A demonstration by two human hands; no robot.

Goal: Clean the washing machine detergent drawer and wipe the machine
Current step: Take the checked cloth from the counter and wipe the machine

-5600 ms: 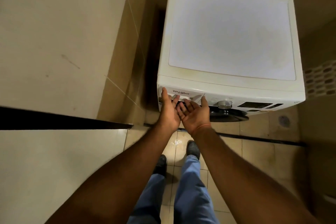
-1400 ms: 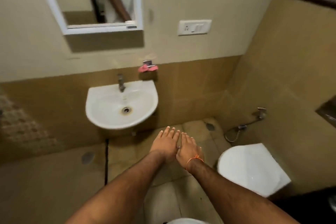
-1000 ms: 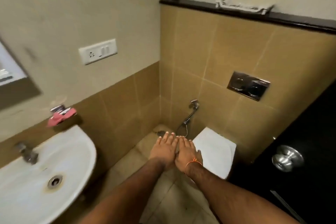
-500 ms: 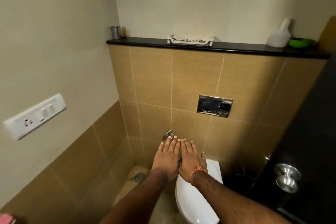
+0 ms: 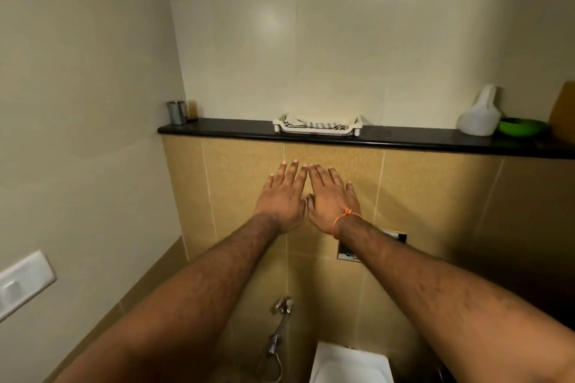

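Black ledge (image 5: 404, 138): runs across the wall above tan tiles, carries all the small items.
Left hand (image 5: 281, 196): held out flat, back up, fingers straight and holding nothing.
Right hand (image 5: 331, 199): same pose, just beside the left, index fingers nearly touching; orange thread (image 5: 343, 218) round the wrist.
Washing machine / drawer: neither is in this view, location can't be told.
White tray (image 5: 317, 125): mid-ledge, straight above the hands, striped cloth inside.
Steel cup (image 5: 176, 112): left end of ledge, brownish jar just beside it.
White jug (image 5: 479, 115): right part of ledge, green bowl (image 5: 521, 127) touching or just beside it.
Flush plate (image 5: 347, 253): mostly hidden by the right forearm.
Spray hose (image 5: 277, 336): on the wall between the forearms, low.
Toilet (image 5: 351, 364): bottom edge, right of the hose.
Switch plate (image 5: 21, 284): left wall.
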